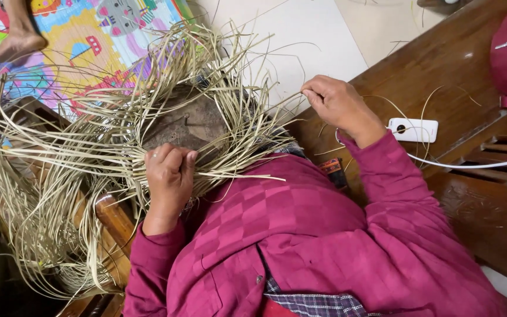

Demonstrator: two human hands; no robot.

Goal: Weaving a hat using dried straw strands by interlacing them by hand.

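Pressing down in the head view, the left hand [168, 170] clenches its fingers over the half-woven straw piece [189, 120], which sits on a dark rounded form in the person's lap. The right hand [337, 103] pinches a single thin straw strand [277, 103], drawn taut sideways. Judged from this, too sharp a pull could snap the strand or tangle it among the loose straws [36, 194].

Left hand [169, 172] curled into a loose fist, knuckles up, fingers [174, 157] folded tight together, wrist bent, forearm running down and in toward the body. Right hand [337, 104] reaching further out, fingers pinched closed at the tips, elbow bent. Both arms in magenta sleeves.
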